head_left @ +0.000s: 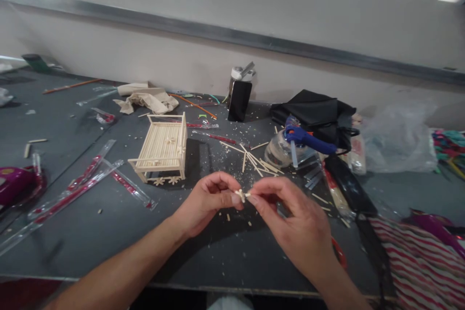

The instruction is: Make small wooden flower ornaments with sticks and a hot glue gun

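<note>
Pale, matt wood makes up the slatted model [163,138], the loose sticks [254,161], the small star-shaped piece [240,195] and the short stick [247,195], above a dull, dark tabletop [119,237] roughened by fine debris. Clear, glossy plastic sleeves [82,189] catch the light, as does a crinkled, translucent bag [397,143]. The glue gun [312,139] shows smooth blue plastic; the phone [240,101], a glossy black face. Striped cloth [410,256] looks soft and matt. The wall's grey strip [203,26] appears to be metal, though blurred.
</note>
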The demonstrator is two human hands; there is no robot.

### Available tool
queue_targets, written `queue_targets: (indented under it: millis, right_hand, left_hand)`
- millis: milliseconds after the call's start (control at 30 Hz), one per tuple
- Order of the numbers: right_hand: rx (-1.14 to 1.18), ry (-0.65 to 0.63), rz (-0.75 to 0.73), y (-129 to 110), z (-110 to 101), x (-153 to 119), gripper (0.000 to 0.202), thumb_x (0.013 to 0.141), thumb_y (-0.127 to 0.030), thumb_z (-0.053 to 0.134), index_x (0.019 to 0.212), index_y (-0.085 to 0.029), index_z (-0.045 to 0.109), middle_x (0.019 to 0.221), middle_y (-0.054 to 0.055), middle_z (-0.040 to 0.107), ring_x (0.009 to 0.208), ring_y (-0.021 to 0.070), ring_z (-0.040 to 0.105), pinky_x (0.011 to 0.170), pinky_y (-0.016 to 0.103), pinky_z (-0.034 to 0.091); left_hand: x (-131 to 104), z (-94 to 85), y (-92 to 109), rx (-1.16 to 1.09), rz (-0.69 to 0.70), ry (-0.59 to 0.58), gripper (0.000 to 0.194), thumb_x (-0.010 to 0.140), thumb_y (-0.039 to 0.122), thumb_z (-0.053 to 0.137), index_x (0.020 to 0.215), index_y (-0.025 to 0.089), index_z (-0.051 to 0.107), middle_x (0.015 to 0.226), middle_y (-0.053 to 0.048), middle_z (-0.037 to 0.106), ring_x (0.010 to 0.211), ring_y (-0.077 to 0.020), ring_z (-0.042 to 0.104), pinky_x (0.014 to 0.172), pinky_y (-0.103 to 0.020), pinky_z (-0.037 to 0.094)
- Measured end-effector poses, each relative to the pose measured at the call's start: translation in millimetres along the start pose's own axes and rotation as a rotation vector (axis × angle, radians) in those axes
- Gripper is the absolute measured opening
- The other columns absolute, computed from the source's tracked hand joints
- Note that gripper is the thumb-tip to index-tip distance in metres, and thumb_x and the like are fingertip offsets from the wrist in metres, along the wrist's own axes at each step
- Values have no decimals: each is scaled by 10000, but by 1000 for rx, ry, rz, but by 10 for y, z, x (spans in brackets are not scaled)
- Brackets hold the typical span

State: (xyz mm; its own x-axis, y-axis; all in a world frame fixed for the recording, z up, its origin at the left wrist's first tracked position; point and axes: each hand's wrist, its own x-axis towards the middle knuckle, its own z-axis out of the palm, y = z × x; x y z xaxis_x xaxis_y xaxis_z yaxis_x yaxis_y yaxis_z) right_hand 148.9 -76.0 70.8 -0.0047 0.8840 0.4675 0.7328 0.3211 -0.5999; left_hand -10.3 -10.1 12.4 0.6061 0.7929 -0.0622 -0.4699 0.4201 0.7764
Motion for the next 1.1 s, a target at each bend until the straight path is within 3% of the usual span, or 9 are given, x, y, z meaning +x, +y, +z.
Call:
queue_targets:
  millis: [367, 1100]
  right_hand:
    - [-73, -33, -92, 51, 19, -7, 159, 870, -117, 640, 937, -248, 580, 835, -59, 671, 709, 78, 624, 659, 160, 478]
    - [-139, -91, -136, 69, -4, -12, 104, 913, -164, 575, 962, -254, 585, 859, -20, 688, 716, 123, 651, 660, 233, 499]
  left_hand:
    - [-13, 3, 0, 15, -15, 10, 200, 653, 151, 830, 798, 132, 693, 720, -13, 705, 650, -109, 650, 681, -230, 506]
    - [-11, -4, -5, 45, -36, 28, 157, 656, 175, 818, 763, 136, 710, 686, -13, 688, 634, -119, 631, 675, -246, 483]
